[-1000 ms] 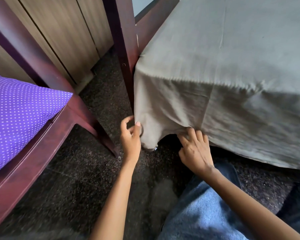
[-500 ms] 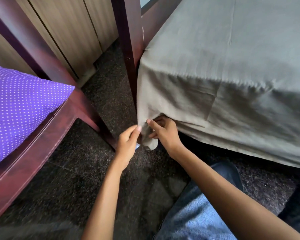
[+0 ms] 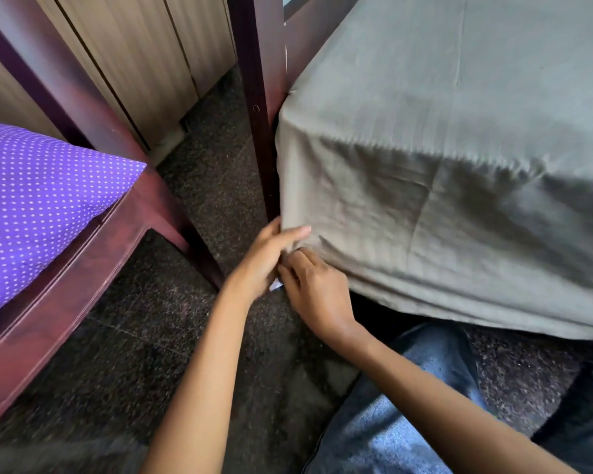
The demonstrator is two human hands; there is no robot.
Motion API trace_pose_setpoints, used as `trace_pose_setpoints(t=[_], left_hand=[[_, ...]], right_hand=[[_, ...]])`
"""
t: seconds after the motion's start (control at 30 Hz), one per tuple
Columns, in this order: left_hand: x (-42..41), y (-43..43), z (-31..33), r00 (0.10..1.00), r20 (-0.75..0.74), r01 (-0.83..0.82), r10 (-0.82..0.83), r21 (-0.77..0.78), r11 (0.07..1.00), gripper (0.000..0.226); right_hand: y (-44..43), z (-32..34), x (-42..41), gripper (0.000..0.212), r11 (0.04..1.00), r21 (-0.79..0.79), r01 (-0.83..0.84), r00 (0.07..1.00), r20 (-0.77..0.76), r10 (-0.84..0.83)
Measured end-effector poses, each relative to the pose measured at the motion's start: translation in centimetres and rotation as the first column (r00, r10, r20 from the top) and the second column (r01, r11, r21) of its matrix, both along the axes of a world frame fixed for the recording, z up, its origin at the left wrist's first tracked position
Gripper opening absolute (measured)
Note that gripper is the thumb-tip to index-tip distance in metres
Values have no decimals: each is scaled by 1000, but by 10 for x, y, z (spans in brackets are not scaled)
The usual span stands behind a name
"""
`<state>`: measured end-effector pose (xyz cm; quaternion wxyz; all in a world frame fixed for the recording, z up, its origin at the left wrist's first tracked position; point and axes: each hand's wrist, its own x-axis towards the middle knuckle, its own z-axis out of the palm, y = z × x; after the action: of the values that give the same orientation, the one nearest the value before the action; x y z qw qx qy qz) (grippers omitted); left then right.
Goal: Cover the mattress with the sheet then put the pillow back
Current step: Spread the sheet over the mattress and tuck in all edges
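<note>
A grey-green sheet (image 3: 442,138) lies over the mattress and hangs down its near side and corner. Both hands meet at the sheet's lower left corner, beside the dark wooden bedpost (image 3: 254,107). My left hand (image 3: 264,258) pinches the corner fabric, thumb laid on top. My right hand (image 3: 317,292) grips the same corner from below, fingers curled into the cloth. A small white tag shows between the hands. A purple pillow with white dots (image 3: 38,206) rests on a wooden chair at the left.
The dark red wooden chair (image 3: 65,302) stands left of the bed, with a narrow strip of dark speckled floor (image 3: 124,343) between them. Wooden cupboard doors (image 3: 144,63) run along the back. My knee in blue jeans (image 3: 391,422) is low at the right.
My right hand moved left from under the sheet's hem to the corner and met my left hand there. The hanging corner has been drawn up tighter against the bedpost.
</note>
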<state>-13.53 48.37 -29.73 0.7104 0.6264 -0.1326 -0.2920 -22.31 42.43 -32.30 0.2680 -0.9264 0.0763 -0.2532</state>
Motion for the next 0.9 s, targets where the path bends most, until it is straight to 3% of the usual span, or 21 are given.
trace_pose_setpoints(t=[0.1, 0.23, 0.33, 0.4, 0.5, 0.57, 0.63, 0.73, 0.8, 0.83, 0.9], left_hand=[[21, -3, -7, 992, -128, -14, 14, 3, 1000, 29], [32, -4, -26, 984, 179, -54, 1, 292, 955, 24], [33, -3, -38, 968, 232, -6, -94, 397, 918, 32], [31, -2, -49, 978, 188, 0, -87, 421, 907, 31], [35, 1, -64, 997, -65, -15, 38, 332, 943, 27], [45, 2, -74, 967, -144, -159, 208, 294, 942, 21], [54, 2, -85, 907, 6, -392, 422, 382, 837, 6], [46, 0, -87, 794, 355, -608, 494, 445, 658, 14], [29, 0, -79, 581, 533, -806, 615, 272, 526, 22], [17, 1, -73, 470, 617, -853, 631, 133, 505, 26], [-7, 4, -71, 422, 792, -696, 441, -28, 718, 27]], right_hand=[[-17, -5, 5, 15, 997, 18, -72, 994, -86, 73], [-42, -14, 2, 37, 993, -114, -24, 984, -179, 3], [-53, -16, 4, 51, 997, -60, -57, 965, -261, 40], [-57, -14, 8, 53, 995, -45, -86, 950, -306, 68], [-57, -10, 13, 55, 996, -35, -84, 939, -336, 68], [-56, -8, 16, 55, 995, -51, -84, 932, -358, 61], [-54, -8, 18, 56, 992, -76, -105, 921, -385, 67], [-50, -12, 21, 57, 987, -125, -105, 899, -436, 40], [-45, -14, 22, 56, 984, -156, -81, 897, -443, 4], [-41, -15, 23, 59, 977, -194, -86, 896, -444, -10], [-36, -21, 25, 60, 960, -263, -101, 891, -454, -30]])
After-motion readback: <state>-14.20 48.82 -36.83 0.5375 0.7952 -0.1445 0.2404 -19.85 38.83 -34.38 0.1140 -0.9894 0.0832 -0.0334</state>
